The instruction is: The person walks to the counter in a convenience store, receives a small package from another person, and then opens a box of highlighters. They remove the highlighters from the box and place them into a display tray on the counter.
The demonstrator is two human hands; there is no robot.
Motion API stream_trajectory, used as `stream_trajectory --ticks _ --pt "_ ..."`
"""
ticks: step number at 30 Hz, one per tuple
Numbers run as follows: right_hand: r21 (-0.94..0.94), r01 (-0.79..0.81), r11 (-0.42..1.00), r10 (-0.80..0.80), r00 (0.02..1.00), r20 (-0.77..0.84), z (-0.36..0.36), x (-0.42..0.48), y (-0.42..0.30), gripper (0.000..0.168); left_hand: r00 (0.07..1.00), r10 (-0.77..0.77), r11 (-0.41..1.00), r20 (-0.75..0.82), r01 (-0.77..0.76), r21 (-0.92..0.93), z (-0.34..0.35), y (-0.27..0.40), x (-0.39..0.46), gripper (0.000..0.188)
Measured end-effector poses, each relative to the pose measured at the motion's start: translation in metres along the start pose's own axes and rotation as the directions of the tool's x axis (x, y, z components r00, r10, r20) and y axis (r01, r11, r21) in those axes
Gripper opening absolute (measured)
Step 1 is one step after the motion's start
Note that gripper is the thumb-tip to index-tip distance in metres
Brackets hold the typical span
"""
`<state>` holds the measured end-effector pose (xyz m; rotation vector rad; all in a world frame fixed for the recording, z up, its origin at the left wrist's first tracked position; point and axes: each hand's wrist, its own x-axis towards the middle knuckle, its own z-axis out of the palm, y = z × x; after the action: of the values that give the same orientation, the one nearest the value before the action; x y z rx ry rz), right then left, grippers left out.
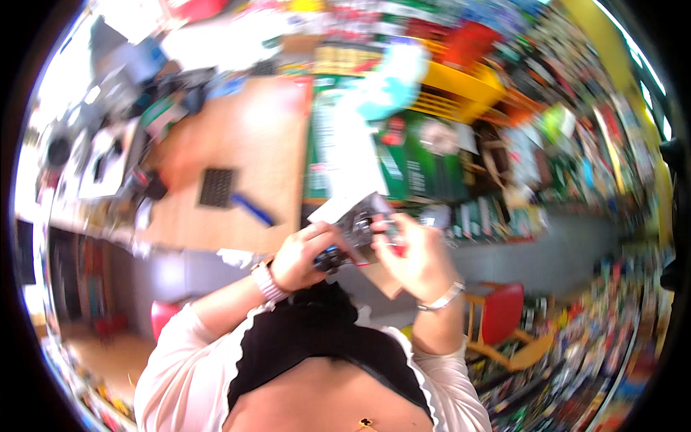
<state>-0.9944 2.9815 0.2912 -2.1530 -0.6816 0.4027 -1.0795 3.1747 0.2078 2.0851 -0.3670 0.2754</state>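
Note:
My left hand (305,256) is closed around small dark items with a blue part, close to my chest. Beside it, a clear plastic package (357,222) with dark contents and a white card edge spans the space between both hands. My right hand (413,256) holds the package's right side, with something red and metallic at the fingers; blur hides what that is. A blue marker or similar stick (252,209) and a dark square pad (216,187) lie on the wooden counter (183,216) to the left.
Beyond my hands are green packages (394,167), a yellow plastic basket (459,89) and a pale turquoise plastic bag (394,81). Equipment crowds the counter's left end. A red-backed chair (502,313) stands at lower right, near shelves packed with goods.

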Motion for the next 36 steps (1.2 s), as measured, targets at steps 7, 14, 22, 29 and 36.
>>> stream_trajectory --ticks 7,14,22,29,36 --pt "0.297 0.300 0.907 -0.226 0.940 -0.257 0.096 0.118 -0.127 0.009 0.949 -0.199 0.976 -0.244 0.214 0.039 -0.152 -0.047 -0.135 0.031" --pt "-0.083 0.067 0.994 -0.051 0.982 0.180 0.327 0.278 -0.011 0.018 0.732 -0.434 0.827 -0.525 0.555 0.090 -0.211 -0.053 -0.243 0.030" --pt "-0.487 0.202 0.850 -0.061 0.955 0.289 0.412 0.307 0.038 0.018 0.562 -0.511 0.745 -0.650 0.666 -0.010 -0.206 -0.059 -0.265 0.030" --pt "-0.504 0.056 0.862 0.000 0.994 0.110 0.361 0.311 0.012 0.021 0.737 -0.435 0.832 -0.517 0.549 0.083 -0.218 -0.072 -0.225 0.034" --pt "0.080 0.186 0.979 -0.132 0.886 -0.445 0.135 0.207 -0.032 0.018 0.894 -0.294 0.921 -0.339 0.359 0.148 -0.192 -0.078 -0.117 0.028"
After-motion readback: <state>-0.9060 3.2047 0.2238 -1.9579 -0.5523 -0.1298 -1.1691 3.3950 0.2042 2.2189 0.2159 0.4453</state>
